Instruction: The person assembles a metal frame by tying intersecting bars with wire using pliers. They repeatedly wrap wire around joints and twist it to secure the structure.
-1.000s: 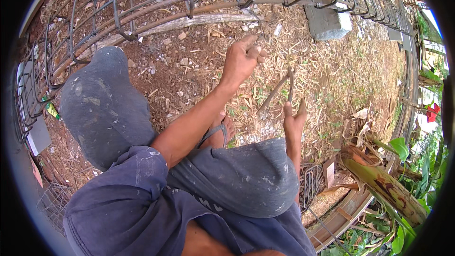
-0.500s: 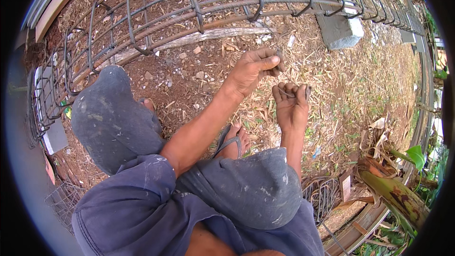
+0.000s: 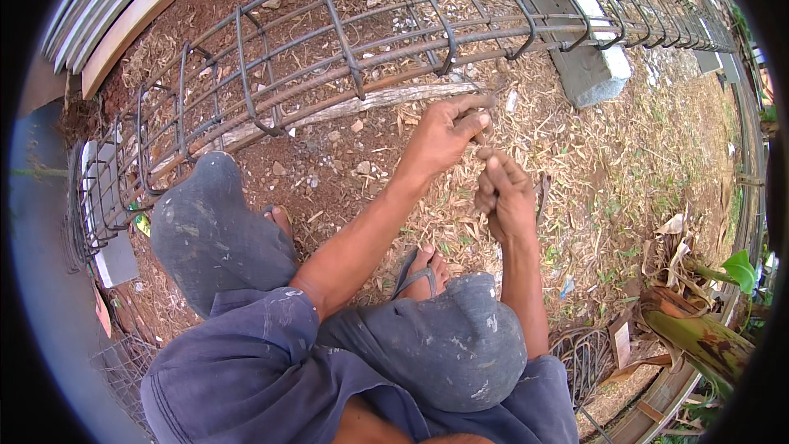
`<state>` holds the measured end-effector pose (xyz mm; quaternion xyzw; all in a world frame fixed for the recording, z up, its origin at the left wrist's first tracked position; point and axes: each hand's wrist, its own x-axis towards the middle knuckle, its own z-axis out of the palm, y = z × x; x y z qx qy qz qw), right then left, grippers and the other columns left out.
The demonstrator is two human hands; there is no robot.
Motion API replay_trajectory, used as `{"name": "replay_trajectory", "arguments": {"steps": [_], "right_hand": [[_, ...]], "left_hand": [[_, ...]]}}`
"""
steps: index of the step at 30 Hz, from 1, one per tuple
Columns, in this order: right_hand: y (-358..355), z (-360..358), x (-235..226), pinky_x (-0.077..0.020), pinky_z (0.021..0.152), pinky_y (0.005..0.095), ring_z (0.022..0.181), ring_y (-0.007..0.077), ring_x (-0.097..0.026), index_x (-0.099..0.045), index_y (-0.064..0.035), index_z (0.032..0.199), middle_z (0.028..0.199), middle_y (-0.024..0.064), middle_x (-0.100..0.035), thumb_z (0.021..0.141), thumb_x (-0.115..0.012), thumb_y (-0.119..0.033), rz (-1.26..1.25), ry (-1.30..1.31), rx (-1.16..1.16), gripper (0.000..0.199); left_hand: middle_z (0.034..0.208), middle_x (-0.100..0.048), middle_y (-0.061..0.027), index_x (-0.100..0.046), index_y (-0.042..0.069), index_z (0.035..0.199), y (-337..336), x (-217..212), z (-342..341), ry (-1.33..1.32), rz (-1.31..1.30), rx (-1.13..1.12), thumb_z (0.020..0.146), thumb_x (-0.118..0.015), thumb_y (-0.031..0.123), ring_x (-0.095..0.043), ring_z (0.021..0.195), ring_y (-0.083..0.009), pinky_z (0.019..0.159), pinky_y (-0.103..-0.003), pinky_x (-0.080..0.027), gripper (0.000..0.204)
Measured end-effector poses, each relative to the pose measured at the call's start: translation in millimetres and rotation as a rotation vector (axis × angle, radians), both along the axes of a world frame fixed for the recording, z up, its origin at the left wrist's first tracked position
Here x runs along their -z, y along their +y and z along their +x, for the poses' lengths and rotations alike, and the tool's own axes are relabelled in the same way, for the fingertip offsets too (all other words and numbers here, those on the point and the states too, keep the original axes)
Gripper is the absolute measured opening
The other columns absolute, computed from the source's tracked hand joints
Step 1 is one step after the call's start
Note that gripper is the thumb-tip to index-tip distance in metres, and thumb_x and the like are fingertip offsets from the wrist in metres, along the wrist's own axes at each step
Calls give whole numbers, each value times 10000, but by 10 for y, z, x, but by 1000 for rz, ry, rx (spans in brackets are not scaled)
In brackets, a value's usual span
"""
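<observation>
"Dry litter and red soil [image 3: 625, 173] spread under everything. What runs across the top?"

"A cage of steel bars [image 3: 337, 33], its loops set along the long rods. Near its right half sits a grey block [image 3: 598, 80], and a pale length of wood [image 3: 382, 98] lies on the soil just beyond my hands."

"And your left hand [image 3: 444, 133]?"

"Raised over the litter, fingers bent, thumb drawn in to meet them. The tips are blurred, so I cannot tell whether anything is pinched there."

"The right hand [image 3: 511, 197]?"

"Just beside and below it, palm hidden, fingers curled in around a slim dark tool [image 3: 542, 195]. Most of that is covered; a short piece shows along the hand's right side, clear of the ground."

"Are the two hands touching?"

"They come very near at the fingertips. I cannot tell if they touch."

"What is beneath you?"

"My foot in a grey sandal [image 3: 421, 274], between my two bent knees, both in dark, paint-spotted cloth."
</observation>
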<state>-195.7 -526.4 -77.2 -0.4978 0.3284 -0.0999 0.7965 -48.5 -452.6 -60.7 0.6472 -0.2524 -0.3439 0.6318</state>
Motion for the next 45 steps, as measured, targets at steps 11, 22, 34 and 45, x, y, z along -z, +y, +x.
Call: {"name": "replay_trajectory", "arguments": {"steps": [11,22,34,45], "right_hand": [[-479,1448,129,-415,504,204,560,58,-459,-610,27,1238,855,45,-618,958,-562,-71,-89,-209,103,301],[-589,1471,64,-404,486,204,585,76,-551,-704,7,1013,747,21,-653,875,-699,-92,-234,-112,66,170],[-484,1526,36,-426,488,215,595,92,-539,-660,60,1073,775,57,-650,880,-614,-7,-40,-169,188,210],[-450,1408,60,-363,473,198,610,49,-517,-681,25,990,742,28,-627,836,-716,-48,-91,-263,123,175]], "left_hand": [[1040,-703,-196,-728,45,1081,-483,-498,1497,-1228,298,-306,879,-635,427,-638,1017,-357,962,-445,-451,442],[779,-710,-120,-722,-4,966,-597,-537,1261,-790,228,-234,849,-696,272,-659,695,-218,691,-365,-497,301],[832,-700,-57,-673,5,947,-216,-612,1069,-862,39,107,930,-586,116,-652,813,-140,758,-316,-502,142],[963,-667,-108,-656,48,946,120,-566,1164,-1871,86,859,778,-609,24,-639,1069,-278,1090,-421,-418,176]]}}
